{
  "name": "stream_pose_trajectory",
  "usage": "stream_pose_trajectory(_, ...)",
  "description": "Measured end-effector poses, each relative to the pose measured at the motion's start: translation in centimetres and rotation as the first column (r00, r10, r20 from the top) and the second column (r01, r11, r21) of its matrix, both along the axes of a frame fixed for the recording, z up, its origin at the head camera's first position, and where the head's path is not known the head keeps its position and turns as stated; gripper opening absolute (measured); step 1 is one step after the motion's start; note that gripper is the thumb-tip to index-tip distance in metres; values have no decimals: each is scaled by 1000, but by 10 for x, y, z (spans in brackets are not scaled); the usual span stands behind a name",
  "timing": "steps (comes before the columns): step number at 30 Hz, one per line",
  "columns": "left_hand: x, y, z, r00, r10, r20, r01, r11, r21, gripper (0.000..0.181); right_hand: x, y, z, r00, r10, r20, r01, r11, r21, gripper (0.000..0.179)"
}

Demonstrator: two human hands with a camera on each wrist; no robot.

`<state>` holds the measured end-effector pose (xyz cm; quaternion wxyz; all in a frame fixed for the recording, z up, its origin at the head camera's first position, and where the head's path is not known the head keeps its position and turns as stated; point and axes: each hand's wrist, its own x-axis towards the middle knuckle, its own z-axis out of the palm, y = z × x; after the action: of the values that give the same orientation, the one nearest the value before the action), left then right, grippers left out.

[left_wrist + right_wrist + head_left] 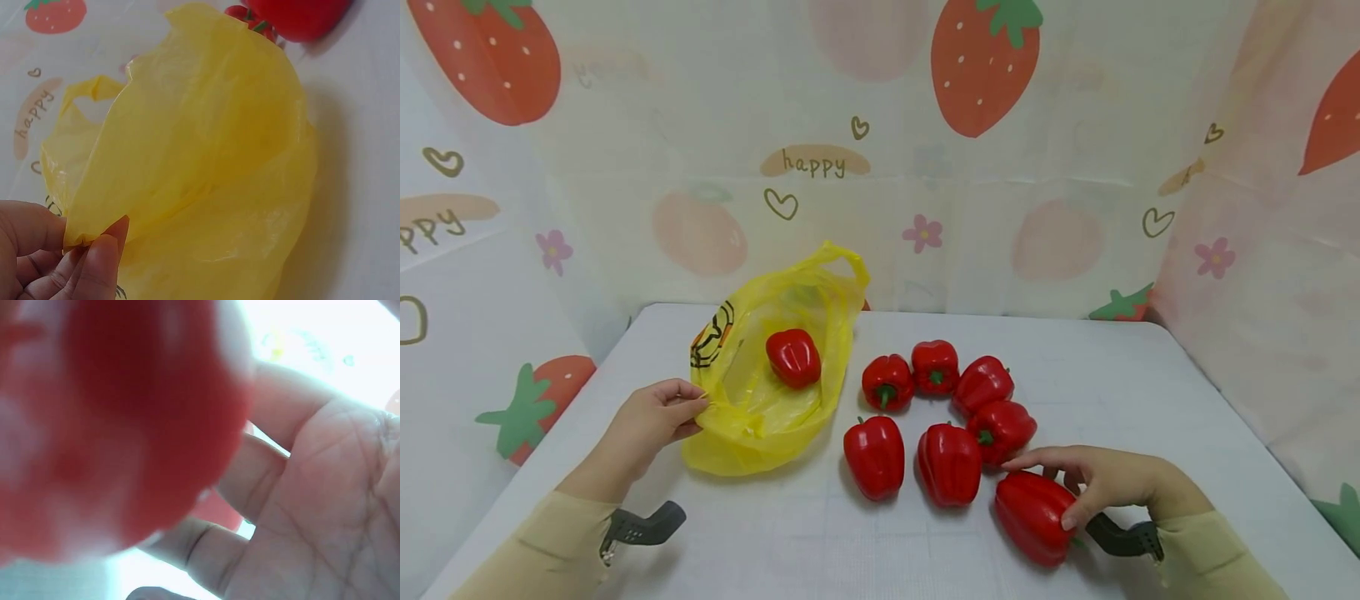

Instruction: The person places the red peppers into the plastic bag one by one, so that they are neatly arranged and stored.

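Note:
My left hand (pixel 658 417) pinches the rim of a yellow plastic bag (pixel 760 450) between thumb and fingers; the left wrist view shows this pinch close up. The bag lies with its mouth spread open, and one red bell pepper (pixel 793 358) sits inside it. At the front right, my right hand (pixel 1108 479) grips another red bell pepper (pixel 1036 518) from above, thumb on the near side and fingers over the far side. That pepper lies tilted and looks to be on the table. Blurred, it fills much of the right wrist view (pixel 119 437).
Between the hands, several more red bell peppers stand or lie in a loose ring, including one at the front left (pixel 874 458) and one beside the gripped pepper (pixel 1002 432). The white table (pixel 760 542) meets a fruit-printed cloth (pixel 865 250) behind and at both sides.

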<state>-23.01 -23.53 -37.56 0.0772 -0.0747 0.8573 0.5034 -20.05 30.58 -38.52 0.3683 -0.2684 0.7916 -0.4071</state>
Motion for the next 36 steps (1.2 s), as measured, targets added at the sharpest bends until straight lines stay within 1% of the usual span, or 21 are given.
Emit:
stream_pose_trajectory(3, 0, 1, 1, 1000, -4, 0, 4, 1000, 6, 37, 1, -1, -1, 999, -31, 31, 31, 999, -6, 67)
stream_pose_trajectory(7, -1, 1, 1, 1000, -5, 7, 5, 1000, 12, 37, 1, -2, -5, 991, -84, 102, 89, 995, -41, 66)
stream_pose_trajectory(11, -2, 1, 1, 1000, 1, 7, -1, 1000, 12, 36, 0, -2, -9, 988, -87, 123, 95, 994, -58, 67)
stream_pose_trajectory(16, -2, 1, 1, 1000, 4, 4, -4, 1000, 22, 36, -1, 3, -10, 995, -24, 94, 30, 997, -68, 75)
stream_pose_trajectory(19, -2, 2, 1, 1000, 9, 9, -9, 1000, 27, 36, 0, 6, -11, 995, 22, 99, -13, 995, -96, 78)
stream_pose_trajectory(24, -1, 4, 2, 1000, 15, 11, -16, 1000, 27, 35, 0, 8, -14, 986, 113, 124, -86, 975, -207, 79)
stream_pose_trajectory(26, -1, 4, 2, 1000, 14, 10, -15, 1000, 24, 34, 0, 7, -15, 982, 137, 128, -105, 967, -231, 78)
stream_pose_trajectory(29, -1, 5, 2, 1000, 12, 13, -12, 1000, 14, 34, 1, 6, -15, 983, 128, 129, -99, 973, -210, 77)
stream_pose_trajectory(32, -2, 5, 1, 1000, 10, 17, -10, 1000, 10, 34, 1, 5, -14, 987, 79, 143, -55, 984, -167, 76)
stream_pose_trajectory(36, -4, 6, -1, 1000, 6, 18, -7, 1000, 15, 35, 2, 3, -15, 985, 18, 173, 6, 990, -140, 74)
